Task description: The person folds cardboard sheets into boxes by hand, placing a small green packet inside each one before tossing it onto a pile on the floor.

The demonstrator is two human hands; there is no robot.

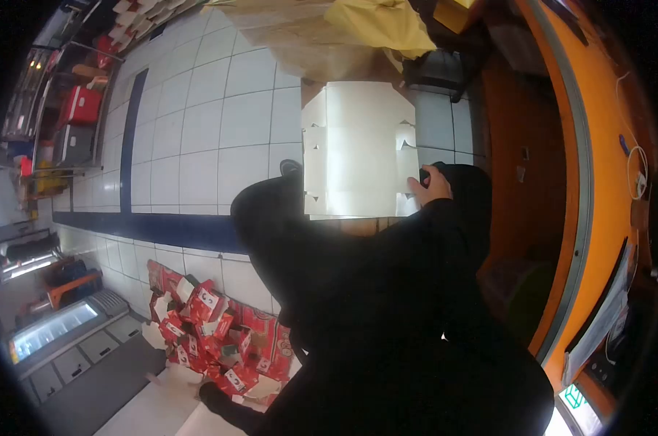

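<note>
A flat white cardboard sheet (361,145) with notched edges lies across the lap. My right hand (434,187) is at its lower right edge, thumb over the board and fingers curled by the rim; a dark patch shows between them. Far off at the lower left, my left hand (178,379) is smeared by motion at the end of a black sleeve, over a pale surface (143,410) beside a heap of red and white folded cartons (212,327). What it holds, if anything, cannot be made out.
Brown and yellow paper (376,25) hangs at the top. White floor tiles (198,160) with a blue stripe (154,229) run left. A shelf holds a red box (80,105). An orange counter (612,182) with a white cable (640,171) stands right; a display cooler (60,334) is lower left.
</note>
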